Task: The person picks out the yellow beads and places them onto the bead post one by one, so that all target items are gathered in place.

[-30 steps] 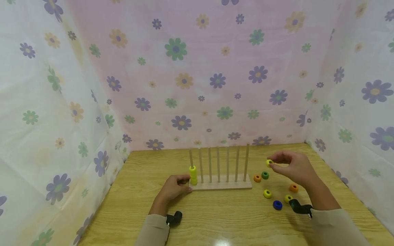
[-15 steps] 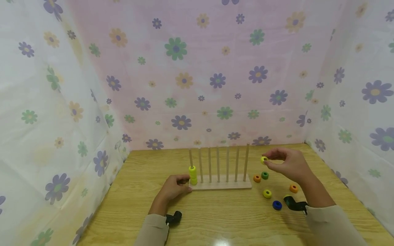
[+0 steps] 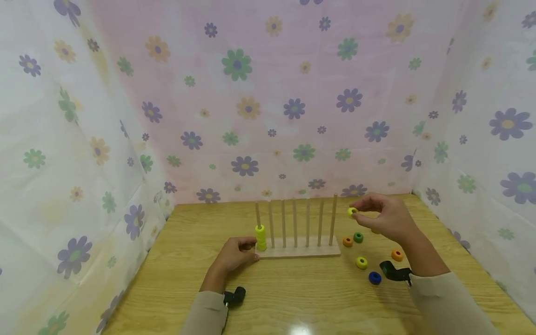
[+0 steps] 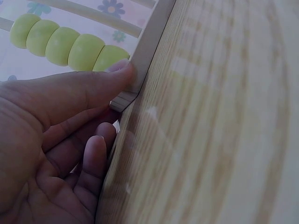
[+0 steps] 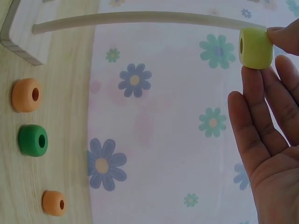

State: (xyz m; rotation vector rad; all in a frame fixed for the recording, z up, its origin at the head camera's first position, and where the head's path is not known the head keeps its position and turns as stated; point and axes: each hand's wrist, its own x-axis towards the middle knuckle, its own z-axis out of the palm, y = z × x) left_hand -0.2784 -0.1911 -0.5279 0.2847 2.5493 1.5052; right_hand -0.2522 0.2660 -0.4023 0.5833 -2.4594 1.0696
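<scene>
A wooden peg stand (image 3: 299, 251) with a row of upright pegs sits on the table. My left hand (image 3: 231, 256) holds the left end of its base. The left wrist view shows the thumb (image 4: 93, 91) against the base, with the other fingers partly hidden. Several yellow beads (image 3: 260, 238) are stacked on the leftmost peg. My right hand (image 3: 389, 217) pinches another yellow bead (image 5: 258, 49) between thumb and fingertips. That bead is in the air to the right of the rightmost peg (image 3: 333, 218), near its upper part and apart from it in the head view.
Right of the stand lie loose beads: orange (image 3: 347, 241), green (image 3: 358, 237), yellow (image 3: 361, 263), blue (image 3: 374, 278) and another orange bead (image 3: 397, 255). One more orange bead (image 5: 54, 203) is mostly covered by my right hand in the head view. Flowered cloth (image 3: 276, 93) surrounds the table.
My right hand has moved left and slightly upward with the yellow bead, closer to the rightmost peg. The left hand stays at the stand's left end.
</scene>
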